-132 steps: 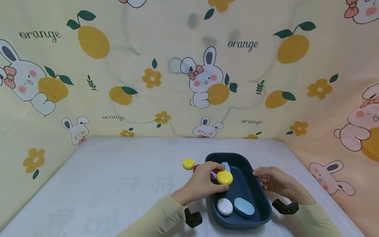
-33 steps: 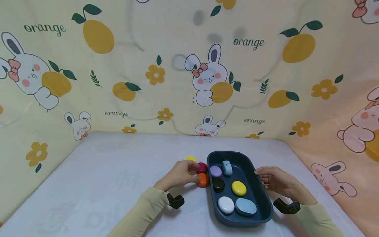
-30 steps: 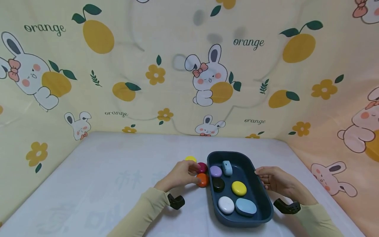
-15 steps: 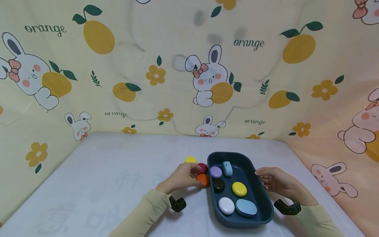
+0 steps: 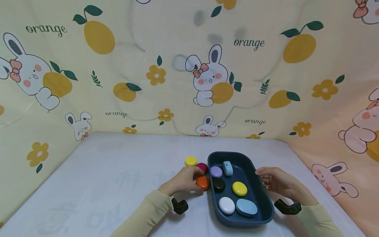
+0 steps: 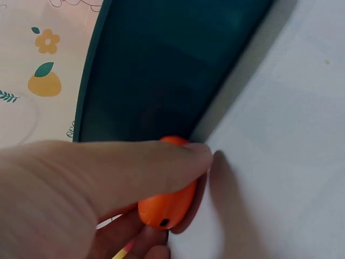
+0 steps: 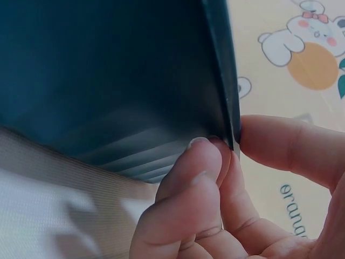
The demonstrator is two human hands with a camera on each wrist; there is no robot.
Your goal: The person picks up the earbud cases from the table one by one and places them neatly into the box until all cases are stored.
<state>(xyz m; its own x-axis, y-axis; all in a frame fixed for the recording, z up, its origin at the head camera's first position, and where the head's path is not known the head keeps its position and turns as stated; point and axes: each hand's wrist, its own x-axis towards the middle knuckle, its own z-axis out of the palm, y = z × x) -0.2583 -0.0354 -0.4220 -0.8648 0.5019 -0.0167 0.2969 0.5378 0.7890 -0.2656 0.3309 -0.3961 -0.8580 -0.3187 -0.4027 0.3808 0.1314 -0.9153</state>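
Observation:
In the head view my left hand [image 5: 184,180] pinches a smooth, rounded orange piece [image 5: 202,183] against the left outside of a dark blue tray [image 5: 247,179]. The left wrist view shows my thumb across the orange piece [image 6: 167,208], which has a small black mark, and fingers behind it. My right hand [image 5: 281,184] holds the tray's right rim; in the right wrist view the thumb and curled fingers meet at the tray edge [image 7: 223,81]. A dark red piece [image 5: 202,167], partly hidden, and a yellow piece [image 5: 190,161] lie just beyond my left hand.
Inside the tray lie a lilac piece [image 5: 216,171], a small light blue block [image 5: 227,168], a black piece [image 5: 219,185], a yellow disc [image 5: 239,189], a white piece [image 5: 226,205] and a light blue oval [image 5: 246,207]. A white cloth [image 5: 118,184] covers the table.
A yellow disc held over the tray in the oldest frame now lies inside it. My left hand has gone to the orange piece and shifted it slightly nearer. My right hand stays at the rim.

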